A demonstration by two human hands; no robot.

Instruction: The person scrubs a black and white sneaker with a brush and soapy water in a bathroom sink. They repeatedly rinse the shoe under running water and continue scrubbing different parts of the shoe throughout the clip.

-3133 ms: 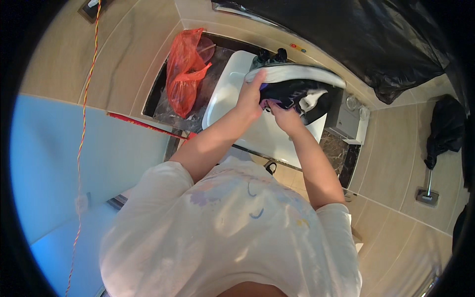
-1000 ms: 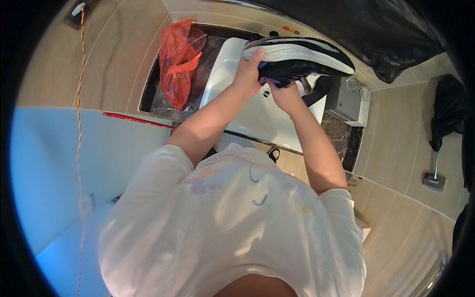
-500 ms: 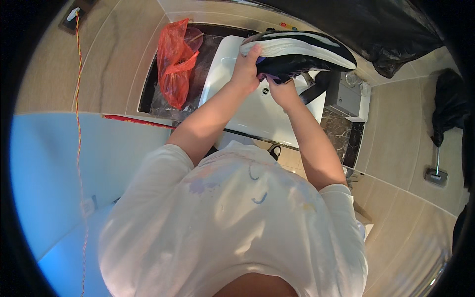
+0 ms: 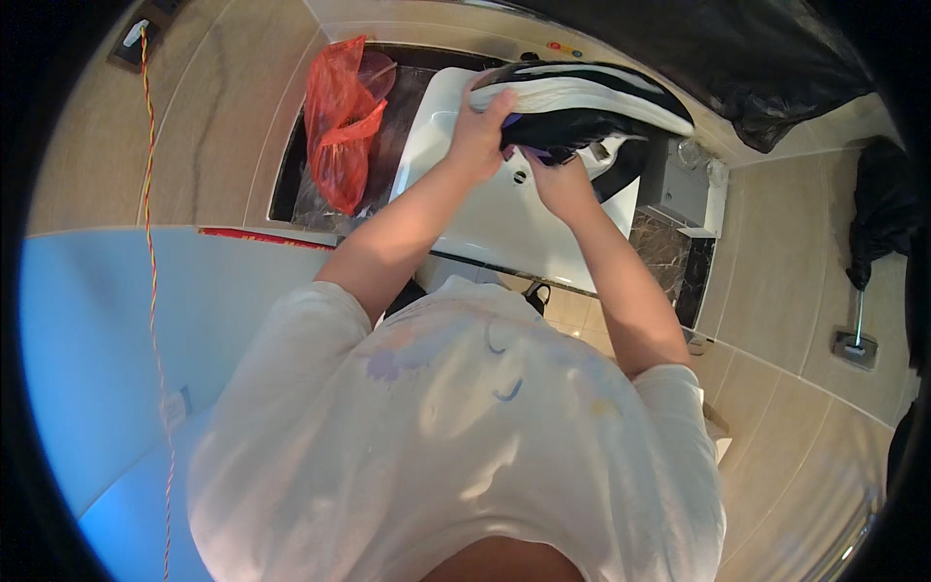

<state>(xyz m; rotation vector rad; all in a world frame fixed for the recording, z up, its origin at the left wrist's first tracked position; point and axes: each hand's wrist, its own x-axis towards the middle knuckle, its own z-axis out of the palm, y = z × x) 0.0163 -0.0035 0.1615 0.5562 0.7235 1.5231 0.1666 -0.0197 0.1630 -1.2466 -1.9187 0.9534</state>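
Observation:
I hold a black sneaker with a thick white sole (image 4: 582,102) on its side over a white sink basin (image 4: 485,218). My left hand (image 4: 482,131) grips the sneaker's heel end, fingers wrapped over the white sole. My right hand (image 4: 558,179) is under the shoe's black upper, closed against it; a small purple object shows between the fingers, too hidden to identify. The sink drain (image 4: 522,177) sits just below my hands.
A red plastic bag (image 4: 339,121) lies on the dark counter left of the basin. A black plastic sheet (image 4: 727,48) covers the wall behind. A dark marble ledge (image 4: 669,252) flanks the sink's right side. A twisted orange cord (image 4: 150,242) hangs at left. Beige tiles surround everything.
The sneaker has risen and turned, so its white sole faces up along the back of the basin. Both hands stayed on the shoe throughout.

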